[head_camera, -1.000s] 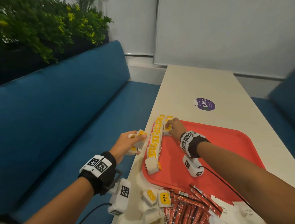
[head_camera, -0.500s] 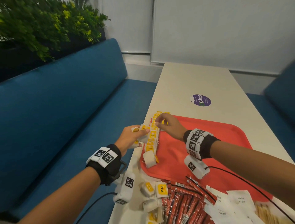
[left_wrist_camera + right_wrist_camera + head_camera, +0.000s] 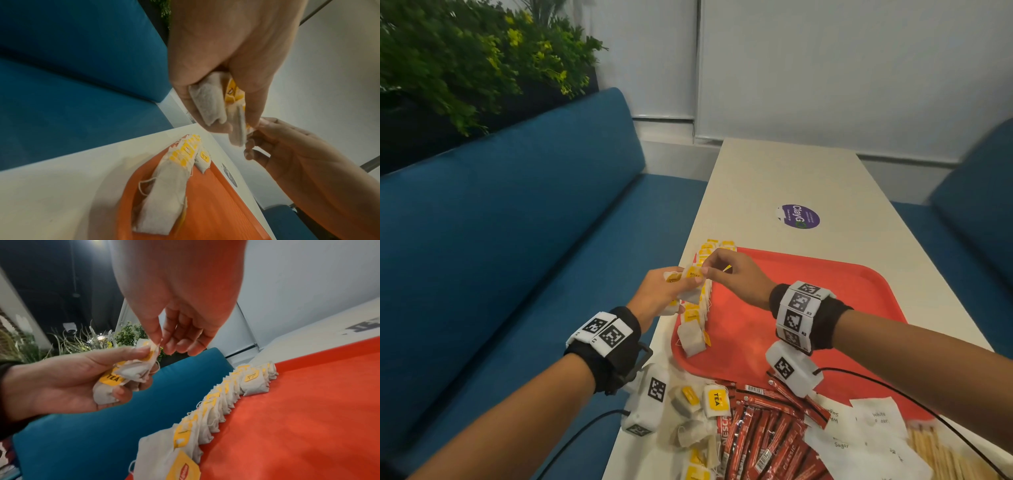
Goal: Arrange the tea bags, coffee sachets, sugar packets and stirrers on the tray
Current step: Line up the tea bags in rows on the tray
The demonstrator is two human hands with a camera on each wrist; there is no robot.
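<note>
Blue bench seat (image 3: 510,246) runs along the left of the long white surface (image 3: 784,178); a purple round sticker (image 3: 798,216) sits on it beyond the tray.

Red tray (image 3: 808,308) lies flat on the surface, near end covered by loose stock.

Row of tea bags (image 3: 697,308) stands on edge along the tray's left rim, yellow tags up, bags touching one another; one more bag (image 3: 255,382) sits just beside the row's far end, on the tray floor.

Off the tray's near edge, on the surface: red coffee sachets (image 3: 763,435) in a heap, white sugar packets (image 3: 859,438) overlapping to their right, wooden stirrers (image 3: 941,455) at the far right corner, loose tea bags (image 3: 698,411) to the left of the sachets. Some sachets overlap the tray's near rim.

Left hand (image 3: 664,294) is held over the tray's left rim, above the row. Grip: fingers and thumb curled round a small bundle of tea bags (image 3: 127,374), one tag reading TEA.

Right hand (image 3: 736,277) meets it from the tray side. Grip: thumb and forefinger pinched together on the top edge of the outermost bag (image 3: 238,128) of that bundle, other fingers loosely curled. That bag remains partly under the left thumb.
</note>
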